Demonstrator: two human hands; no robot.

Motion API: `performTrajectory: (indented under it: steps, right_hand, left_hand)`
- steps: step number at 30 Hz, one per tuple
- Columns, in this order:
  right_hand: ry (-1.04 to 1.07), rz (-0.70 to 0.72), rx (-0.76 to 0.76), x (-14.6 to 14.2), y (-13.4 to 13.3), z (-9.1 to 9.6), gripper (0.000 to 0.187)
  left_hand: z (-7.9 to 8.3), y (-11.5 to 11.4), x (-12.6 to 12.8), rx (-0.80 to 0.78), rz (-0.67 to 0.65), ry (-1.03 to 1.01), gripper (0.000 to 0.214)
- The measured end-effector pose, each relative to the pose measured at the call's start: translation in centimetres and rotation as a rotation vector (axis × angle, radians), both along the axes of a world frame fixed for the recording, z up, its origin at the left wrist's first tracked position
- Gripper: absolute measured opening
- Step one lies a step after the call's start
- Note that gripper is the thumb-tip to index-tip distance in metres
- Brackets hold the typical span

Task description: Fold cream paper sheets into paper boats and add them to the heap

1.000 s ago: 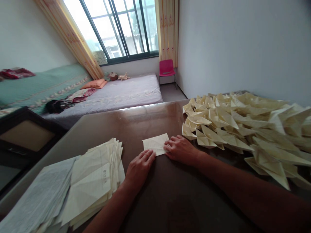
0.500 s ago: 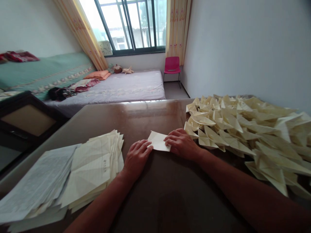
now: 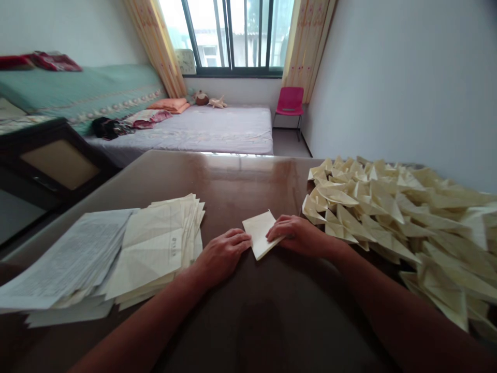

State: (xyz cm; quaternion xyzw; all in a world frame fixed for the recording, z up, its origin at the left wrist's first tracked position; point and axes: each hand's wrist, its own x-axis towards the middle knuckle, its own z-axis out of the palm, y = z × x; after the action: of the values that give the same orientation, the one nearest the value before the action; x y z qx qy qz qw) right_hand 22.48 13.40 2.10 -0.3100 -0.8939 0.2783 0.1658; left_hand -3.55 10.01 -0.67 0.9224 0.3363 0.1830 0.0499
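A small folded sheet of cream paper [image 3: 259,230] lies tilted on the brown table between both hands. My right hand [image 3: 297,233] is closed on the paper's right side, its fingers over the top face; the thumb is hidden. At the left edge of the paper, the bent fingertips of my left hand [image 3: 229,251] press together and touch it. To the left is a stack of creased cream sheets [image 3: 149,248], overlapping a pile of printed white sheets [image 3: 73,256]. A large heap of folded cream paper pieces [image 3: 373,202] with pointed corners covers the right side.
The glossy brown table [image 3: 233,181] reaches toward a bed [image 3: 221,127] with a pale cover. A dark cabinet [image 3: 58,160] stands at the left. Beyond the table are a pink chair [image 3: 290,101] and a window [image 3: 233,41] with patterned curtains.
The folded paper has turned between my hands, so one corner now points toward me. My left fingers have shifted from its front corner to its left edge. The whole view has swung slightly left.
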Motion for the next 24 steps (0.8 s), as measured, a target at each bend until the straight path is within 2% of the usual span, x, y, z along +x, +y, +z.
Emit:
performTrajectory:
  steps: [3, 5, 8, 12, 19, 24]
  right_hand:
    - [0.197, -0.149, -0.281, 0.3, 1.2, -1.7, 0.023]
    - [0.279, -0.241, -0.357, 0.0, 1.7, -2.6, 0.026]
    - [0.273, -0.400, -0.233, -0.9, 1.9, -3.4, 0.026]
    - [0.134, -0.592, -0.017, -1.9, 1.7, -4.0, 0.022]
    - [-0.006, -0.680, 0.188, -3.0, 1.3, -4.1, 0.021]
    - [-0.105, -0.684, 0.253, -3.3, 1.4, -4.2, 0.023]
  left_hand:
    - [0.4, 0.2, -0.5, -0.037, -0.041, 0.027, 0.031]
    - [0.5, 0.2, -0.7, -0.061, -0.044, 0.049, 0.030]
    - [0.7, 0.1, -0.8, -0.078, -0.021, 0.080, 0.030]
    - [1.0, 0.0, -0.7, -0.073, 0.013, 0.110, 0.029]
    - [1.1, 0.0, -0.8, -0.025, 0.054, 0.114, 0.029]
    - [0.8, 0.0, -0.9, -0.008, 0.064, 0.074, 0.029]
